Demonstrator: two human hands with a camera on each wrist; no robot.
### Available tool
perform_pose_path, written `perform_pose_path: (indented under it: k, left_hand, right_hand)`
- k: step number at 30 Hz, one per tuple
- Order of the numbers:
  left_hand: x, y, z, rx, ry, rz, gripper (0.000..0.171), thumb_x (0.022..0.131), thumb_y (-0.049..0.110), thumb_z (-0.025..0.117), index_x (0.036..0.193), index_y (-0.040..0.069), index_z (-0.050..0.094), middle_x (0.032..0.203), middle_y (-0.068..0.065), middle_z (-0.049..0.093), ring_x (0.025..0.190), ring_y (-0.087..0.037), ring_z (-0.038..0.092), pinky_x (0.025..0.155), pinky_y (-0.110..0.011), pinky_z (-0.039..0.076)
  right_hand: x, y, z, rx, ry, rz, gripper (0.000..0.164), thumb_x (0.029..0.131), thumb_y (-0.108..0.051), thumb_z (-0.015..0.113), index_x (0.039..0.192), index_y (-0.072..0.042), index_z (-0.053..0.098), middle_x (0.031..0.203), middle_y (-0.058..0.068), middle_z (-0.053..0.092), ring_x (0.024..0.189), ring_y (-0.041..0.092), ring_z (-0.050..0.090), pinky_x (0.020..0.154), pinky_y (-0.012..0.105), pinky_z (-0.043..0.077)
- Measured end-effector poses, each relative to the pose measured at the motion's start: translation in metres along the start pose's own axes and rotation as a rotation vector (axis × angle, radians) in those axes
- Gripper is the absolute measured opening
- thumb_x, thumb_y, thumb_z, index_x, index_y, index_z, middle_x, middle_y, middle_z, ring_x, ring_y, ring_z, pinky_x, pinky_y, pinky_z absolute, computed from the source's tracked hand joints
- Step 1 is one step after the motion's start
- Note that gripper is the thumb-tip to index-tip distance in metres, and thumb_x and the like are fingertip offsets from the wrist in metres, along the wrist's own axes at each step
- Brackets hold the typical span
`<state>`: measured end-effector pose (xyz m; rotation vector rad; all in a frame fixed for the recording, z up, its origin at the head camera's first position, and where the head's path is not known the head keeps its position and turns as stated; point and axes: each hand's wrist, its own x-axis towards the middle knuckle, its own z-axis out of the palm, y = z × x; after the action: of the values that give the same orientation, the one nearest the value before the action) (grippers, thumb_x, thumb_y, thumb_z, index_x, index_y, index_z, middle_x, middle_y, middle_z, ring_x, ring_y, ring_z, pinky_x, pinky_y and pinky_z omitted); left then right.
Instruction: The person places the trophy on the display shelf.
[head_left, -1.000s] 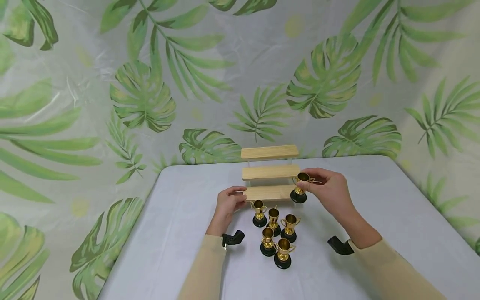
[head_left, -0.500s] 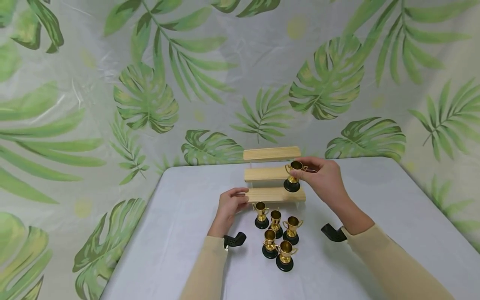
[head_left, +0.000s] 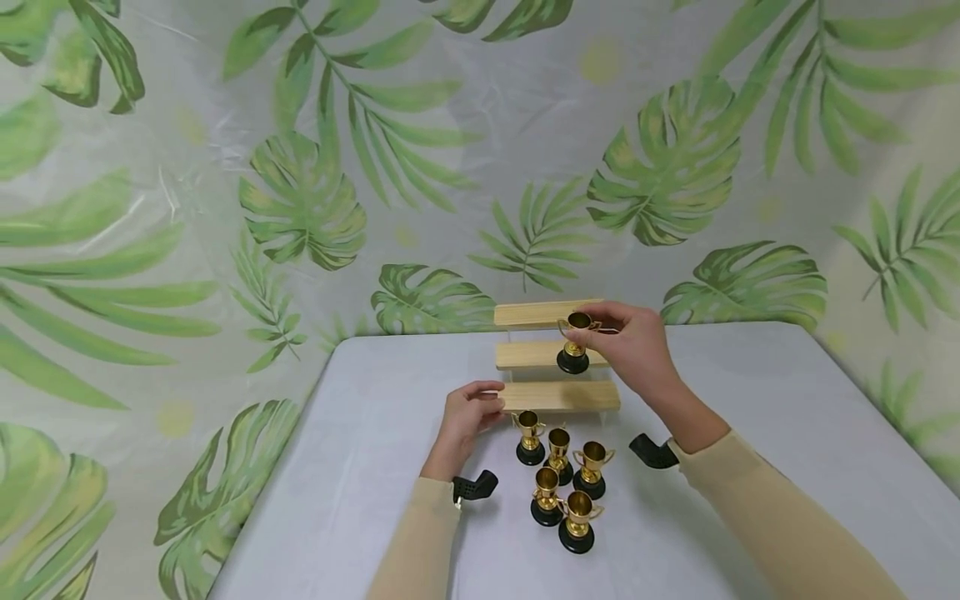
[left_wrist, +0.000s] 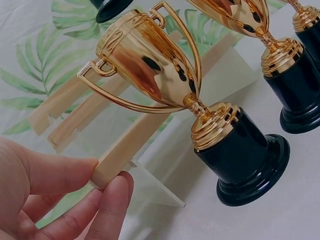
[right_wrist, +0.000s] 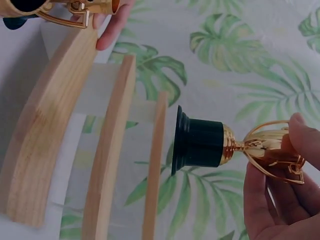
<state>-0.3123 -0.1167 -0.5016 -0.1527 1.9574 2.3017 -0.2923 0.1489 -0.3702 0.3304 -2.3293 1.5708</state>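
Trophy (head_left: 574, 350) was up in the R hand (head_left: 636, 343), pinched by its top half, so base (right_wrist: 200, 142) hung down n long axis was approx upright. It lay left of that hand, by the shelf's (head_left: 521, 357) right half, base clear of the top board (head_left: 527, 315) afaict. L hand (head_left: 463, 418), farther off, pinched the bottom board's (head_left: 558, 396) left end.

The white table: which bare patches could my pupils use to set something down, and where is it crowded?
The white table is bare between its left edge and the left hand, and between the right sleeve and its right edge. It is crowded in front of the three-board stand, where five trophies stand close together.
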Motion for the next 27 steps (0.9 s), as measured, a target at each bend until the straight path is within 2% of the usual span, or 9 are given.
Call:
perform_pose_path:
  k: [5,12,19,27]
  left_hand:
    - [0.000,0.000,0.000,-0.003,0.002,-0.009,0.031,0.082,-0.008,0.074,0.113,-0.003,0.073,0.093,-0.013,0.069,0.074,-0.017,0.069,0.084,-0.045,0.059]
    - [0.004,-0.004,-0.002,0.001,0.014,-0.017,0.030,0.082,-0.006,0.076,0.111,0.001,0.075,0.093,-0.012,0.070,0.075,-0.018,0.069,0.081,-0.042,0.060]
    - [0.004,-0.005,-0.002,0.019,0.011,-0.007,0.031,0.084,-0.005,0.075,0.115,0.000,0.073,0.098,-0.014,0.070,0.077,-0.018,0.069,0.080,-0.041,0.060]
    - [0.004,-0.006,-0.004,0.020,0.005,-0.005,0.031,0.085,-0.003,0.075,0.116,0.001,0.073,0.103,-0.015,0.070,0.078,-0.018,0.070,0.081,-0.040,0.060]
  right_hand:
    - [0.007,-0.003,0.005,-0.016,-0.005,-0.007,0.048,0.079,-0.049,0.083,0.118,-0.021,0.075,0.113,0.000,0.071,0.098,0.017,0.068,0.079,0.038,0.057]
    - [0.021,-0.013,0.011,0.004,-0.013,-0.043,0.041,0.079,-0.047,0.085,0.113,-0.025,0.077,0.108,-0.002,0.073,0.097,0.016,0.068,0.083,0.041,0.056]
    - [0.030,-0.023,0.016,0.005,-0.013,-0.071,0.042,0.079,-0.045,0.085,0.113,-0.023,0.077,0.106,-0.001,0.073,0.093,0.015,0.067,0.081,0.040,0.054]
    - [0.041,-0.028,0.022,0.004,-0.022,-0.055,0.043,0.078,-0.048,0.085,0.114,-0.024,0.077,0.108,-0.003,0.071,0.093,0.016,0.065,0.076,0.041,0.053]
